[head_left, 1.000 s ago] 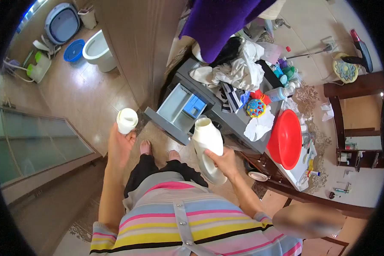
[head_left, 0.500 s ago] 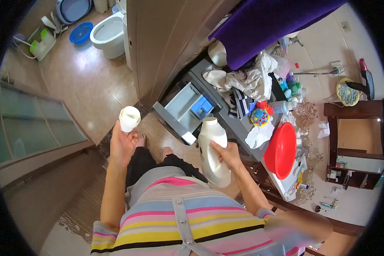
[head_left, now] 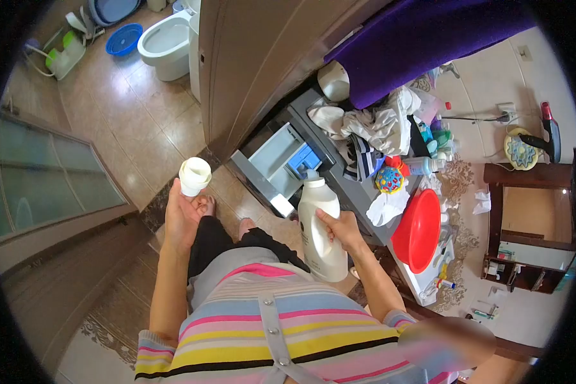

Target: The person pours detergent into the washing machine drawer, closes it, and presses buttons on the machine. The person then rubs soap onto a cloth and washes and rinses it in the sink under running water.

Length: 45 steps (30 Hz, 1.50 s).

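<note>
Head view of a person at work with two bare hands over an opened drawer. The left hand (head_left: 184, 214) holds a small white cup (head_left: 195, 176); its grip is closed around the lower part, fingers and thumb curled, and the round mouth of the cup faces the camera. The right hand (head_left: 344, 232) has its grip closed through the handle of a cream-coloured bottle (head_left: 315, 233), thumb laid across the near side. The bottle stands in front of the body, neck toward the drawer, base toward the striped shirt (head_left: 237, 339); a translucent piece shows at its mouth. Cup and bottle are well apart, the cup to the left of the drawer and the bottle just beside its front corner; whether bottle and drawer touch cannot be told. The drawer (head_left: 256, 182), pulled out from a grey appliance (head_left: 358, 192), has a pale compartment and a blue insert (head_left: 305, 160). On top of the appliance lie a heap of white cloth (head_left: 390, 121), a striped cloth (head_left: 363, 160) and a coloured ball (head_left: 389, 180). A red basin (head_left: 416, 232) rests on the adjoining white surface (head_left: 427, 289). A purple cloth (head_left: 422, 64) hangs above. Far left, a toilet (head_left: 157, 45) and a blue basin (head_left: 124, 40) stand on the tiled floor (head_left: 147, 118)
</note>
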### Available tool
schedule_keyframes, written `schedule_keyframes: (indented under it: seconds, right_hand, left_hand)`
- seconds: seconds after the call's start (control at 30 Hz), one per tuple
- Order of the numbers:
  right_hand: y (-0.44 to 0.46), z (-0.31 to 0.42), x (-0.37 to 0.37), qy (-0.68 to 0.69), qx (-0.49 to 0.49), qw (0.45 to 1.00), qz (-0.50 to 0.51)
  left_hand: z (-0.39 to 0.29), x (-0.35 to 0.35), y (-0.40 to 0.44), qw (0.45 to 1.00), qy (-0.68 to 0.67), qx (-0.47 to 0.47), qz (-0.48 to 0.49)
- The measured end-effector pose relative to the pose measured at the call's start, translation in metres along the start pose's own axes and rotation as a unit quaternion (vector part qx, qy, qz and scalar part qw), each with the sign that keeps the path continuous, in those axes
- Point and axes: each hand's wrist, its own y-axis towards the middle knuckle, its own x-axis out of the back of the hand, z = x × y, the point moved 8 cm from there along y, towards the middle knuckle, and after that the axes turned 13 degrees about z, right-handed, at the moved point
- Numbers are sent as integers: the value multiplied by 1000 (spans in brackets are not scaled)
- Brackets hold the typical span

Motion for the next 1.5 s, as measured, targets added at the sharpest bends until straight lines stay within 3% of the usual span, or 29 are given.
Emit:
schedule_keyframes:
  seconds: [0.7,1.5]
  right_hand:
    - [-15,12,2,-20,21,1000,0]
    - [-31,80,-13,-186,24,981,39]
  left_hand:
    - [11,-7,9,999,18,21,26]
    - [32,2,7,996,22,78,44]
